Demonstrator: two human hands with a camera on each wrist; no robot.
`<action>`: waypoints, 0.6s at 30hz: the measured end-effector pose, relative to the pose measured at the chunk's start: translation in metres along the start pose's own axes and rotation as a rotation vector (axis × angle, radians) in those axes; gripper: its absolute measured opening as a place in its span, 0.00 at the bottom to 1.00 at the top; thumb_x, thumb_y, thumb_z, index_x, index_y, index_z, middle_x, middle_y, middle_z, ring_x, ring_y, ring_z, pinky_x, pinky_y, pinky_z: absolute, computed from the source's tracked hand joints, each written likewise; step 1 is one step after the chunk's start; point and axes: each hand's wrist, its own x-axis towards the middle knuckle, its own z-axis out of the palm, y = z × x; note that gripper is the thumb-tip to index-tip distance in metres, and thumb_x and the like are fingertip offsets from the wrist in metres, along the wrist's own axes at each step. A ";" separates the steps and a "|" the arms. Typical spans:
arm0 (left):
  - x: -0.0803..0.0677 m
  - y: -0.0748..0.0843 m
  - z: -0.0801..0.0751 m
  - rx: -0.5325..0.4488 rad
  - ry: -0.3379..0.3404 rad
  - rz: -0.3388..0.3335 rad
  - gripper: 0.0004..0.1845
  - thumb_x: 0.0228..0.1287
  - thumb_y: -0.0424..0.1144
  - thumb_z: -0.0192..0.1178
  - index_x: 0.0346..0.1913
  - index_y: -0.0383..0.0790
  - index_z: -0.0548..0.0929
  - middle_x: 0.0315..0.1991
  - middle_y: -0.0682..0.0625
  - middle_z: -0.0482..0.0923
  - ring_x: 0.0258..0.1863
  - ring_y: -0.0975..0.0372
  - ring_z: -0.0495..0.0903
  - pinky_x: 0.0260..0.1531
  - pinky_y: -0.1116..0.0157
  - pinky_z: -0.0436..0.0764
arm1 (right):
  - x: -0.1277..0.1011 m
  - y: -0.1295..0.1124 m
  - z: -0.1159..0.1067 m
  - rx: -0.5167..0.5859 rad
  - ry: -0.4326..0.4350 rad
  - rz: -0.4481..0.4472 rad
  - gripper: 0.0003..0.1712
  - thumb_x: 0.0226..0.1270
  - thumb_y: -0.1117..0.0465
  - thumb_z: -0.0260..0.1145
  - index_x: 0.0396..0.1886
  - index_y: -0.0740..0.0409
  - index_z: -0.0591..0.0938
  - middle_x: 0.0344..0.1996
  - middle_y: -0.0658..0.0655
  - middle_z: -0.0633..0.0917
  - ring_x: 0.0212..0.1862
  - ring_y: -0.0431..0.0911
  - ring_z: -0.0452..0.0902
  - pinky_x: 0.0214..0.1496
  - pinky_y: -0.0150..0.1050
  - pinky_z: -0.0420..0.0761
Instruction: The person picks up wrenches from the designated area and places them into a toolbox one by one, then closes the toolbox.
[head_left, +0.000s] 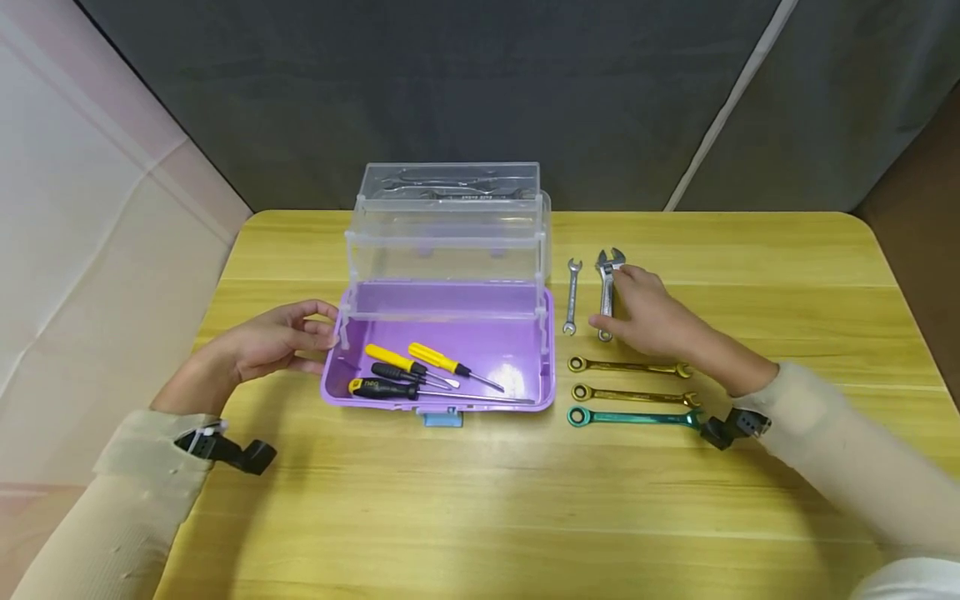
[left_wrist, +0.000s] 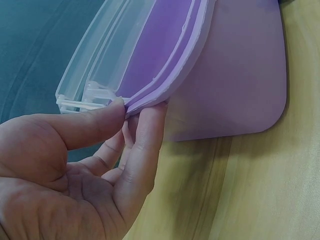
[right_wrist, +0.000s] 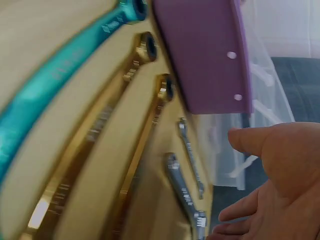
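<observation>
Adj. wrench (head_left: 607, 287): centre-right of frame, on table (head_left: 480, 500). R hand (head_left: 645, 315) over it, fingers loose, not gripping. L hand (head_left: 281, 337) pinches purple toolbox (head_left: 438, 346) rim, centre-left.

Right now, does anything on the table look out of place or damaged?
Nothing stands out. The wrenches lie in tidy rows beside the purple toolbox, whose screwdrivers lie inside. The left hand steadies the box; the right hand reaches the adjustable wrench.
</observation>
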 end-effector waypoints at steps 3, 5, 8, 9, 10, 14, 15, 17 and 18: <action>0.000 0.001 0.000 -0.005 -0.001 0.000 0.11 0.77 0.28 0.54 0.55 0.40 0.68 0.43 0.50 0.83 0.43 0.58 0.86 0.45 0.60 0.88 | -0.001 0.005 0.008 -0.010 -0.006 0.013 0.49 0.76 0.46 0.63 0.75 0.79 0.54 0.75 0.79 0.53 0.76 0.72 0.47 0.77 0.64 0.53; 0.000 0.001 0.000 -0.007 -0.001 -0.001 0.11 0.77 0.28 0.54 0.55 0.41 0.68 0.43 0.50 0.83 0.43 0.58 0.86 0.45 0.60 0.88 | -0.002 0.008 0.012 -0.016 -0.004 0.019 0.50 0.75 0.46 0.64 0.75 0.79 0.55 0.75 0.79 0.55 0.76 0.71 0.48 0.77 0.64 0.54; 0.000 0.001 0.000 -0.008 0.001 -0.001 0.11 0.76 0.28 0.54 0.55 0.41 0.68 0.42 0.50 0.83 0.43 0.58 0.86 0.45 0.60 0.88 | -0.001 0.010 0.019 -0.037 0.012 0.028 0.50 0.73 0.45 0.65 0.74 0.79 0.56 0.74 0.79 0.57 0.75 0.71 0.51 0.77 0.63 0.55; 0.000 0.001 0.000 -0.008 0.002 0.000 0.11 0.76 0.28 0.54 0.55 0.40 0.68 0.42 0.50 0.83 0.43 0.58 0.86 0.45 0.60 0.88 | -0.001 0.010 0.020 -0.044 0.020 0.030 0.50 0.73 0.45 0.65 0.74 0.79 0.57 0.73 0.79 0.58 0.74 0.71 0.52 0.77 0.63 0.56; 0.001 0.001 0.000 -0.009 0.001 0.001 0.11 0.76 0.28 0.54 0.55 0.40 0.68 0.42 0.50 0.83 0.43 0.58 0.86 0.45 0.60 0.88 | -0.001 0.010 0.022 -0.057 0.026 0.033 0.50 0.73 0.44 0.65 0.74 0.79 0.57 0.73 0.79 0.58 0.74 0.71 0.52 0.76 0.63 0.56; 0.001 0.000 -0.001 -0.005 -0.008 0.012 0.11 0.76 0.28 0.55 0.55 0.41 0.68 0.43 0.50 0.83 0.43 0.58 0.86 0.45 0.60 0.88 | 0.000 0.009 0.028 -0.120 0.058 0.055 0.50 0.73 0.44 0.65 0.74 0.79 0.58 0.72 0.79 0.60 0.73 0.70 0.54 0.75 0.64 0.59; 0.001 -0.001 -0.001 -0.008 -0.011 0.015 0.11 0.76 0.28 0.55 0.55 0.41 0.68 0.43 0.50 0.83 0.43 0.58 0.86 0.45 0.60 0.88 | 0.000 0.010 0.029 -0.134 0.063 0.059 0.49 0.72 0.44 0.65 0.74 0.78 0.58 0.72 0.79 0.60 0.73 0.70 0.55 0.74 0.64 0.60; 0.001 -0.001 -0.001 -0.009 -0.017 0.019 0.11 0.76 0.29 0.55 0.55 0.41 0.68 0.43 0.50 0.83 0.43 0.58 0.86 0.45 0.60 0.88 | 0.001 0.011 0.031 -0.153 0.076 0.066 0.47 0.72 0.46 0.65 0.73 0.78 0.60 0.71 0.78 0.61 0.73 0.70 0.56 0.72 0.65 0.62; 0.001 -0.001 -0.001 -0.011 -0.020 0.021 0.11 0.76 0.29 0.55 0.55 0.41 0.68 0.43 0.50 0.83 0.44 0.58 0.86 0.45 0.60 0.88 | 0.001 0.011 0.031 -0.156 0.083 0.068 0.45 0.71 0.49 0.65 0.72 0.78 0.61 0.71 0.78 0.62 0.72 0.70 0.56 0.72 0.65 0.64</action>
